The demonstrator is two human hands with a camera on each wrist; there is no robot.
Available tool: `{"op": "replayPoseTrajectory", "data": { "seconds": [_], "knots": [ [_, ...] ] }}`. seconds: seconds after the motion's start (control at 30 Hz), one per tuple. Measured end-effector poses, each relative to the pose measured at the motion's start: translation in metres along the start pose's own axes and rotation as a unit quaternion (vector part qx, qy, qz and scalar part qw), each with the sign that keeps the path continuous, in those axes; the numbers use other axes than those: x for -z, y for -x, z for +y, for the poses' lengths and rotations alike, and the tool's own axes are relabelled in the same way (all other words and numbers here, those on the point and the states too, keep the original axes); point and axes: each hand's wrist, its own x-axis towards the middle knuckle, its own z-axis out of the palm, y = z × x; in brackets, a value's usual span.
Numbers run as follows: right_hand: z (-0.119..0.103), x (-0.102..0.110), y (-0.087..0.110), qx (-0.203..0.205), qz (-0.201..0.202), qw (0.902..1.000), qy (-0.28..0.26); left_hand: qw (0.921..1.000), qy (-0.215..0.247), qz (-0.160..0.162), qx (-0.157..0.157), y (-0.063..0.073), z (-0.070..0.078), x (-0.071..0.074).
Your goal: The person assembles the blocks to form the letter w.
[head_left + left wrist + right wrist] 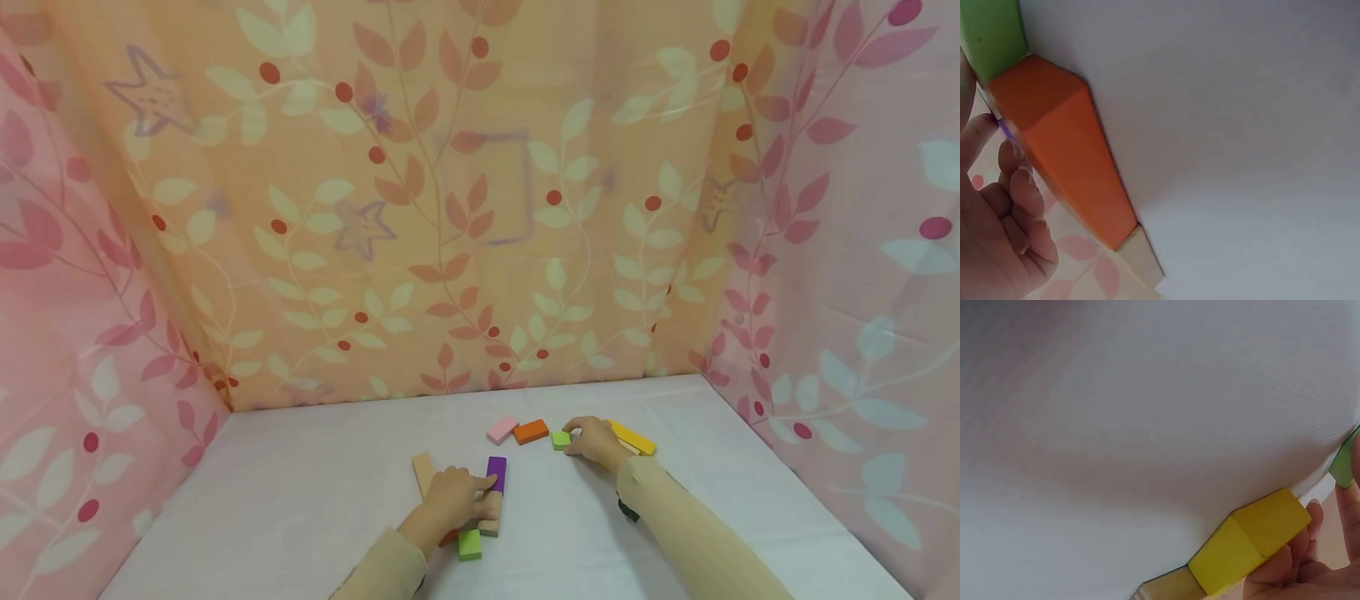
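Observation:
My left hand reaches over a row of blocks, its index finger stretched out to touch the purple block. Its thumb lies by a plain wooden block at the purple one's near end; in the left wrist view the other fingers curl inward. Under that hand are a green block and an orange block, which touch each other. Farther off, my right hand pinches a small green block between thumb and index finger. A yellow block stands beside its curled fingers.
Left of the purple block, a long wooden block runs partly under the left hand. A pink block and another orange block lie at the back. Behind the right hand lies a long yellow block. Patterned curtains surround the white table.

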Motion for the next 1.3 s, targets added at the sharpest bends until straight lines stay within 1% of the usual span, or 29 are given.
{"op": "replayPoseTrajectory", "data": {
  "seconds": [0.1,0.2,0.33,0.43,0.5,0.57,0.63,0.7,0.8,0.87,0.93,1.0,1.17,1.3],
  "knots": [
    [-0.005,-0.001,0.001,0.007,-0.01,0.9998,-0.017,1.0,0.001,-0.002,0.008,0.001,0.0,0.0],
    [-0.016,-0.005,0.004,0.019,-0.025,0.9984,-0.048,0.9999,-0.001,-0.004,0.012,0.003,-0.001,0.0],
    [-0.036,-0.016,0.008,0.036,-0.045,0.994,-0.093,0.9999,-0.013,0.0,0.011,0.002,-0.002,-0.001],
    [-0.046,-0.026,0.008,0.053,-0.054,0.9913,-0.108,0.9998,-0.019,0.008,0.007,0.0,-0.002,-0.003],
    [-0.05,-0.033,0.007,0.068,-0.05,0.9906,-0.108,0.9997,-0.019,0.012,0.004,0.0,-0.001,-0.005],
    [-0.053,-0.039,0.004,0.084,-0.038,0.9905,-0.102,0.9998,-0.014,0.014,0.002,0.0,0.001,-0.005],
    [-0.055,-0.043,0.001,0.093,-0.03,0.9903,-0.098,0.9998,-0.013,0.014,0.001,0.0,0.003,-0.005],
    [-0.055,-0.046,-0.003,0.104,-0.023,0.9907,-0.084,0.9999,-0.01,0.013,0.003,-0.001,0.004,-0.005],
    [-0.054,-0.047,-0.008,0.101,-0.015,0.9923,-0.07,0.9999,-0.008,0.006,0.008,-0.001,0.006,-0.006],
    [-0.052,-0.045,-0.011,0.097,-0.002,0.9934,-0.062,0.9999,-0.005,0.004,0.009,-0.002,0.007,-0.005],
    [-0.051,-0.043,-0.013,0.083,0.007,0.9945,-0.064,0.9999,-0.004,0.002,0.011,-0.002,0.007,-0.005],
    [-0.05,-0.041,-0.013,0.084,0.007,0.9943,-0.066,0.9999,-0.002,0.003,0.011,-0.002,0.007,-0.004],
    [-0.054,-0.038,-0.01,0.088,-0.04,0.9934,-0.062,0.9998,-0.008,0.01,0.012,0.0,0.005,-0.002],
    [-0.058,-0.038,-0.009,0.071,-0.076,0.9927,-0.061,0.9998,-0.007,0.016,0.013,0.001,0.001,-0.001]
  ]
}}
